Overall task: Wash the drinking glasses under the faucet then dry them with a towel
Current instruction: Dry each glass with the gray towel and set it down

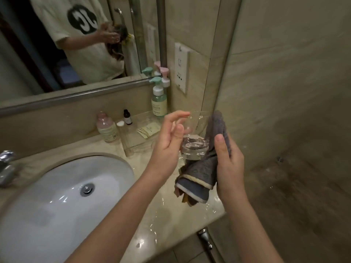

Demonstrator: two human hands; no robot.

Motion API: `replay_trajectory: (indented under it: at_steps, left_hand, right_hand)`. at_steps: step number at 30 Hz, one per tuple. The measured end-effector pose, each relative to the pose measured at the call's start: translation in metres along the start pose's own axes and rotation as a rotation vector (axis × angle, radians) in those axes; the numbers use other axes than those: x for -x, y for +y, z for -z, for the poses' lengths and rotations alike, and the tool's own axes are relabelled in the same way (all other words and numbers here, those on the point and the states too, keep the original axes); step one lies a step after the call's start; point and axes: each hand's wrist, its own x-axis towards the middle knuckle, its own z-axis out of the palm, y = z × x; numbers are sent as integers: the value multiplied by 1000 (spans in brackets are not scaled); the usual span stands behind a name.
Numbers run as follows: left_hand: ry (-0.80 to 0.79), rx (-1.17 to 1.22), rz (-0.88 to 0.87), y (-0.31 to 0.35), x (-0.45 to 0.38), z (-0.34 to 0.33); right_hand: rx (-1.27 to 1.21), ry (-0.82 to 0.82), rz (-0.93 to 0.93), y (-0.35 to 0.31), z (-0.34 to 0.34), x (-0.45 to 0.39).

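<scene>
We have a clear drinking glass [193, 143] up in front of us over the counter [144, 221], to the right of the sink [57, 196], and it looks like we are in the drying part of the job: the glass is away from the faucet [6, 168], which sits at the far left edge with no water visibly running, and a grey towel [207, 160] is pressed against it. Whether other glasses wait to be washed we cannot tell; none shows clearly on the counter. The glass sits between our two hands. Our right hand [229, 164] is clenched on the towel, thumb on top, cupping the cloth around the right side and bottom of the glass, with the loose end hanging down toward the wet counter. Our left hand [169, 143] is against the left side of the glass with fingers spread and loose, steadying rather than gripping, the forefinger reaching toward the rim. Behind stand a few bottles [159, 103] and a clear tray [140, 137] under the mirror [57, 54].
</scene>
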Motion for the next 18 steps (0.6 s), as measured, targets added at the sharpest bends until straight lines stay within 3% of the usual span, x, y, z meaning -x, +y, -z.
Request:
replay_trajectory:
  at_steps: [3, 7, 14, 18]
  left_hand:
    - [107, -70, -142, 17, 7, -12]
    - [127, -93, -104, 35, 9, -9]
    - [22, 168, -56, 59, 12, 14]
    - [-52, 110, -29, 62, 13, 24]
  right_hand:
    - [79, -37, 108, -11, -11, 6]
    - [87, -51, 202, -23, -24, 14]
    - [-138, -156, 155, -37, -32, 17]
    - [-258, -171, 65, -34, -37, 26]
